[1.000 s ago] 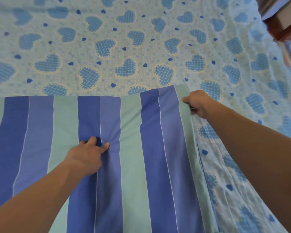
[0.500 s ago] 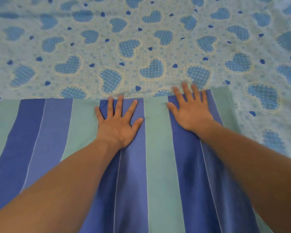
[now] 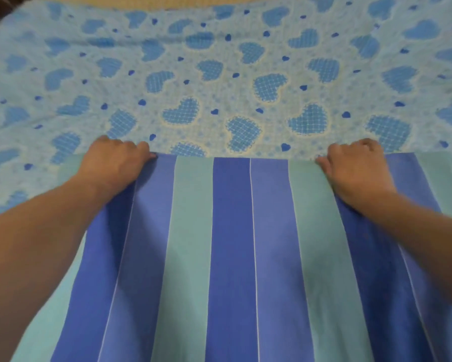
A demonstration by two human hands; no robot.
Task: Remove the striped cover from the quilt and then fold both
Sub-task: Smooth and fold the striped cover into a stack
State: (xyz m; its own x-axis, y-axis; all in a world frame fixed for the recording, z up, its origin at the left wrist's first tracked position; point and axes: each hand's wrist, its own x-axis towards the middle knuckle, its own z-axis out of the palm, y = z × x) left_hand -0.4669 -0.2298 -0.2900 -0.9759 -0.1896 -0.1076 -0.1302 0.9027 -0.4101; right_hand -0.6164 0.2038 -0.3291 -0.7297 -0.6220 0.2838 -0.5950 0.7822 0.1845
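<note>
Along the far edge of the striped cover, left hand and right hand grip it.

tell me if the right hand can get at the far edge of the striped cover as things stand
Probably yes. The right hand already sits on the far edge of the striped cover, fingers curled over it, and nothing lies in the way. The left hand grips the same edge farther left.
</note>
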